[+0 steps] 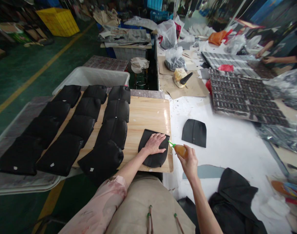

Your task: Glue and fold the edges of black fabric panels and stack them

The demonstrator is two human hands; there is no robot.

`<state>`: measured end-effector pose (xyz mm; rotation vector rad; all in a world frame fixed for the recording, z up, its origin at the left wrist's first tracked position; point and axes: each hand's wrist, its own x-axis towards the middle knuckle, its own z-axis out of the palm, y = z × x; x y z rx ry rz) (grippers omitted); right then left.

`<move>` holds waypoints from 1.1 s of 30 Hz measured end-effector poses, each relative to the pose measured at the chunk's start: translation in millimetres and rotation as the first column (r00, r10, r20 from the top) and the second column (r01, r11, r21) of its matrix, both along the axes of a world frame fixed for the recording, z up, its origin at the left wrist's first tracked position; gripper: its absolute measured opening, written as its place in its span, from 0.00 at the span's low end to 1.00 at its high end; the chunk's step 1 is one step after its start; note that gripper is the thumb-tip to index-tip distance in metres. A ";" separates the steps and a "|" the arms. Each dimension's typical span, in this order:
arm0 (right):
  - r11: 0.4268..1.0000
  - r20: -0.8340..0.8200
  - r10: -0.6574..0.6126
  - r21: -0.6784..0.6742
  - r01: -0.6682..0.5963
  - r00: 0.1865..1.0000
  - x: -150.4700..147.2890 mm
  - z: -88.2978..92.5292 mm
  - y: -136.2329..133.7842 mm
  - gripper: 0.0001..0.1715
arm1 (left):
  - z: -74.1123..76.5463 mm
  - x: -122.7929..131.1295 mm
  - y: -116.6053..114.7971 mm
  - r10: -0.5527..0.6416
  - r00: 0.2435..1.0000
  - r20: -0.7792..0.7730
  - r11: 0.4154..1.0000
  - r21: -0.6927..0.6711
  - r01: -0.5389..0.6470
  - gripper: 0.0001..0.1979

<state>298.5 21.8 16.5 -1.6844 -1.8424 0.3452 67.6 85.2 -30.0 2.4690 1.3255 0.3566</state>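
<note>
My left hand [155, 144] lies flat with fingers spread on a black leather-like panel [154, 161] with one rounded end. The panel rests on a wooden board [148, 112], its straight edge facing away from me. My right hand [190, 163] is wrapped round a squeeze bottle [181, 150] of amber liquid, probably glue. Its green nozzle [171, 143] points left, at the panel's upper right corner; whether it touches is too small to tell. A similar black piece [194, 132] with a central seam lies to the right on the white tabletop [180, 110].
Three rows of overlapping black pieces [115, 128] cover the board's left part, beside a pale plastic bin [90, 76]. More black material [233, 198] is heaped at right front. Further back are a stained glue pot [179, 78] and a rack of dark parts [246, 97]. Another person's hands [269, 59] show far right.
</note>
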 end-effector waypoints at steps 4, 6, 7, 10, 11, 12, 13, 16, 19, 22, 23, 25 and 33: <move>1.000 -0.006 -0.024 0.014 0.024 1.000 -3.5 -2.1 10.9 0.24 | -2.5 0.2 0.3 -0.001 1.000 -0.002 1.000 0.000 0.001 0.35; 0.999 -0.015 -0.030 0.022 0.030 0.999 -5.0 -3.0 16.4 0.23 | -3.0 0.1 0.3 0.000 1.000 -0.003 1.000 -0.004 0.000 0.35; 0.999 -0.022 -0.030 0.025 0.031 0.999 -5.4 -3.3 18.4 0.23 | -3.0 0.0 0.3 0.000 1.000 -0.003 1.000 -0.005 0.000 0.35; 0.999 -0.036 -0.023 0.022 0.023 0.999 -4.9 -3.8 20.1 0.24 | -2.0 -0.2 0.1 -0.002 1.000 -0.004 1.000 -0.004 0.002 0.35; 1.000 -0.035 -0.018 0.015 0.018 0.999 -4.3 -3.9 19.1 0.24 | -1.4 -0.2 0.0 0.000 1.000 -0.005 1.000 -0.003 0.000 0.35; 1.000 -0.031 -0.012 0.008 0.012 0.999 -3.5 -3.9 17.5 0.24 | -0.8 -0.2 0.0 0.002 1.000 -0.004 1.000 -0.002 -0.002 0.35; 1.000 -0.026 -0.005 0.000 0.005 1.000 -2.6 -3.9 15.4 0.24 | -0.1 -0.2 -0.1 0.004 1.000 -0.002 1.000 -0.003 -0.004 0.35; 1.000 -0.019 0.014 -0.013 -0.014 1.000 0.0 -3.9 8.1 0.24 | 1.7 -0.1 -0.3 0.003 1.000 0.007 1.000 -0.003 -0.003 0.34; 0.999 -0.019 0.019 -0.026 -0.019 1.000 1.1 -3.1 2.3 0.24 | 2.4 0.0 -0.3 -0.001 1.000 0.013 1.000 -0.003 0.001 0.34; 0.999 -0.020 0.015 -0.038 -0.016 1.000 0.5 -1.4 -1.3 0.23 | 1.8 -0.2 -0.3 0.000 1.000 0.009 1.000 -0.005 0.000 0.35; 0.999 -0.022 0.015 -0.039 -0.015 1.000 0.1 -0.7 -2.3 0.23 | 1.4 -0.2 -0.2 0.000 1.000 0.008 1.000 -0.005 0.000 0.35; 0.999 -0.028 0.015 -0.038 -0.016 1.000 -0.7 0.7 -4.5 0.23 | 0.5 -0.3 -0.2 -0.003 1.000 0.002 1.000 -0.005 0.003 0.35; 0.998 -0.021 -0.016 -0.060 0.015 1.000 -0.4 3.3 -15.2 0.23 | -2.0 0.7 0.5 0.001 1.000 -0.011 1.000 -0.018 -0.001 0.36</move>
